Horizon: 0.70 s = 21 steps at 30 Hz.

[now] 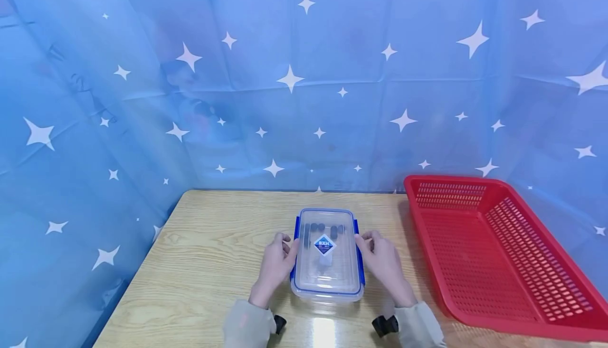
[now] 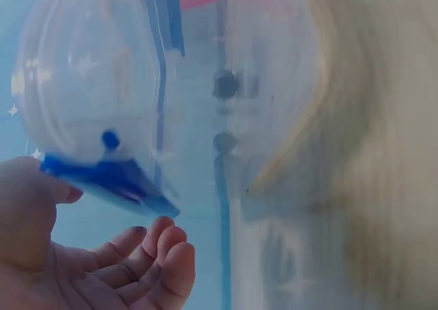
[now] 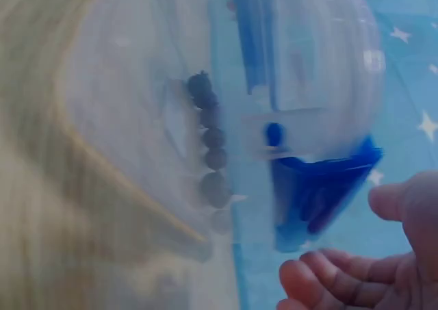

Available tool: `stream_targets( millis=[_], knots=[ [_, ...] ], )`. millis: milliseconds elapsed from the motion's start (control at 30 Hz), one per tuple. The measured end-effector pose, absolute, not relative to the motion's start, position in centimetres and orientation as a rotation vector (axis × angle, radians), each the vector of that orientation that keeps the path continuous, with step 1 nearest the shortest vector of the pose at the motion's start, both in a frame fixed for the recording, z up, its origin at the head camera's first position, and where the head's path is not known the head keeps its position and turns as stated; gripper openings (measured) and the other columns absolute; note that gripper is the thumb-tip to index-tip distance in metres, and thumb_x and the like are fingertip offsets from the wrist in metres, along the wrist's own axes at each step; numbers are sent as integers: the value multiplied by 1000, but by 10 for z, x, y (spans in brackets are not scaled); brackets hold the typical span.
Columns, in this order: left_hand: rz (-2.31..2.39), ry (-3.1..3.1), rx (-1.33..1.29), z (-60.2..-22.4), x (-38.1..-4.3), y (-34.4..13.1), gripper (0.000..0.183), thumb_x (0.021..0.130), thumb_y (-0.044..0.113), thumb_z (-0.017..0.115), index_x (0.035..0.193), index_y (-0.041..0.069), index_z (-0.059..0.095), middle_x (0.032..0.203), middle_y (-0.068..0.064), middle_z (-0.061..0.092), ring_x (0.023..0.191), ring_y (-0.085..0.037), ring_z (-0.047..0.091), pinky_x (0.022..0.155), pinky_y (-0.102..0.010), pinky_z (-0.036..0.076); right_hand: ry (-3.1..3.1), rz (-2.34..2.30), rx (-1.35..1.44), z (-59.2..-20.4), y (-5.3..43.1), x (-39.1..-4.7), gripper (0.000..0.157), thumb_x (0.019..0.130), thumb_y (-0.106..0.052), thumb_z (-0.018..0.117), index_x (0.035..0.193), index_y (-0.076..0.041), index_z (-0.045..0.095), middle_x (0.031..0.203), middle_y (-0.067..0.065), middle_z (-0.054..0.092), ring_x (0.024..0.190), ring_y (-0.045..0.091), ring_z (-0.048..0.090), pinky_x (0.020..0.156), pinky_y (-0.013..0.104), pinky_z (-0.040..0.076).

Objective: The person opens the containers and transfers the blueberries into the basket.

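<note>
Starry blue cloth (image 1: 342,41) backs a wood-grain table (image 1: 214,242) bearing a clear clip-lock container (image 1: 328,275), with a red plastic basket (image 1: 480,261) at three o'clock. At the container's nine and three, left hand (image 1: 276,258) and right hand (image 1: 382,261) are half open, seemingly gripping nothing, perhaps placed to reach both blue side clips (image 2: 113,178) evenly

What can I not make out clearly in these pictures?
- Dark pieces: identity unclear, small behind the lid in the head view, blurred in the right wrist view.
- Label: smallest print too small, head view.
- Red basket: near right corner cut off by head view's right edge.
</note>
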State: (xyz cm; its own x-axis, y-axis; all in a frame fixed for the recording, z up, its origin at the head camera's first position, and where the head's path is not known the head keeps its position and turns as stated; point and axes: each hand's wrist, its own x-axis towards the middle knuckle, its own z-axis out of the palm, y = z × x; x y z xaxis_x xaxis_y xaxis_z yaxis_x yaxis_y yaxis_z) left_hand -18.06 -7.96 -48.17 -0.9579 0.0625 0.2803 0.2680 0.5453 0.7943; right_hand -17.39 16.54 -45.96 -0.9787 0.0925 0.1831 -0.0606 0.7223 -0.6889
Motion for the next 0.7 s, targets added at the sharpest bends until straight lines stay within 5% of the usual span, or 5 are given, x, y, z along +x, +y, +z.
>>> stream_targets(
  millis=[267,400,500,700],
  knots=[
    [-1553,-2673,-170,-492,-177,-75,37,99,32,45,84,0,56,62,0,48,53,-9,44,45,-23,40,-2749,1265,-53,-474,163,-171,34,96,-28,53,77,-1,63,60,1,50,55,14,45,48,25,37],
    [-1624,-2700,-128,-494,-176,-74,42,100,35,40,77,3,53,58,0,44,48,-10,43,41,-23,37,-2773,1365,-90,-478,161,-169,46,99,-31,43,93,8,66,79,18,64,73,24,58,66,38,50],
    [-1678,-2723,-124,-494,-177,-74,45,101,37,37,81,2,55,56,0,44,42,-9,41,36,-21,36,-2783,1484,-154,-481,160,-168,56,101,-35,36,112,14,59,99,26,64,89,31,60,82,45,50],
    [-1752,-2754,-155,-492,-178,-76,49,103,34,28,108,-4,59,60,-3,50,44,-10,43,40,-23,39,-2718,1664,-233,-487,158,-169,60,102,-39,31,116,13,58,99,24,65,88,27,61,82,41,49]
  ],
)
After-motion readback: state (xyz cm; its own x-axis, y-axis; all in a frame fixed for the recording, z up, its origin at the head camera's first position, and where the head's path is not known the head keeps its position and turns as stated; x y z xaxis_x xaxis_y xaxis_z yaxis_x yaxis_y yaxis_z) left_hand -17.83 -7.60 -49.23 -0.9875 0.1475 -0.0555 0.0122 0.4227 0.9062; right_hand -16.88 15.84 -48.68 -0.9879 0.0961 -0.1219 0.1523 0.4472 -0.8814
